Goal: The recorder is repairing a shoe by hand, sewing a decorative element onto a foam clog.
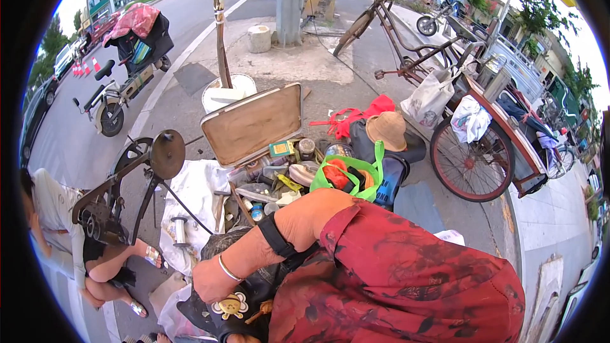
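Observation:
My right arm, in a red patterned sleeve with a black wrist strap and a bangle, reaches across from the right. My right hand (213,281) is closed low over black material (210,314) on my lap; what its fingers grip is hidden. Just below it lies a tan flower-shaped ornament with an animal face (230,305). Beside that is a small brown object (260,311), too unclear to name. Only a sliver of my left hand (243,338) shows at the lower edge, its fingers cut off from view.
A hand-cranked sewing machine (117,194) stands at the left, beside a seated person (60,216). Ahead sits an open case (257,124) among tools and jars, with a green bag (375,174) at its right. A spool (180,232) rests on white cloth. A tricycle (473,152) stands right.

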`<state>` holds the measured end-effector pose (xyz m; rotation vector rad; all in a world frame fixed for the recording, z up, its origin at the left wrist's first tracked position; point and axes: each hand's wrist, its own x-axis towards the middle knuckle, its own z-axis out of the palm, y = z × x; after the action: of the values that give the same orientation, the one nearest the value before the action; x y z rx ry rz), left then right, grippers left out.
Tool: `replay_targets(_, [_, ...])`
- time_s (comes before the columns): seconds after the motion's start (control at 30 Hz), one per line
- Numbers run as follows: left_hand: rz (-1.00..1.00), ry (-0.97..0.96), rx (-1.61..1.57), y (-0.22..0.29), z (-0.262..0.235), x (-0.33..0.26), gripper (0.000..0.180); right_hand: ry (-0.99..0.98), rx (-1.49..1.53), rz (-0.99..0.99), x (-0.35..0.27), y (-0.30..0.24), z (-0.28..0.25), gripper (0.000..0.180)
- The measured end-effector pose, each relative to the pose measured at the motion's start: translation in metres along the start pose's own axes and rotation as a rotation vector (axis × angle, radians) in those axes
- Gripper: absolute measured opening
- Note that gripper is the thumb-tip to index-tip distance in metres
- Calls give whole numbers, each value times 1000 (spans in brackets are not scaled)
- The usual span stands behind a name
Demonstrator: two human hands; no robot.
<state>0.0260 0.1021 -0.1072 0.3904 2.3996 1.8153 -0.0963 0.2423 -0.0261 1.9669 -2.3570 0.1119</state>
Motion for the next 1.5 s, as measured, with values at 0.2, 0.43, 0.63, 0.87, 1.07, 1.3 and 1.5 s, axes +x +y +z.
replay_targets(0.2, [12,-25,-46,3,8,9,25,-20,5,-1,3,0,2,19])
replay_targets(0.43, [25,-38,-103,6,16,20,25,-76,-26,-24,8,-3,-7,18])
replay_targets(0.63, [34,-57,-151,10,24,32,25,-129,-34,-8,9,-4,-11,17])
replay_targets(0.87, [59,-95,-210,19,38,53,25,-164,-29,-5,12,-6,-15,19])
replay_targets(1.07, [82,-132,-260,29,53,72,25,-192,-33,0,15,-7,-12,20])
replay_targets(1.3, [84,-151,-309,39,65,88,26,-221,-22,-17,18,-5,-12,20])
replay_targets(1.5, [83,-163,-350,48,73,100,26,-237,-32,-6,21,-7,-17,21])
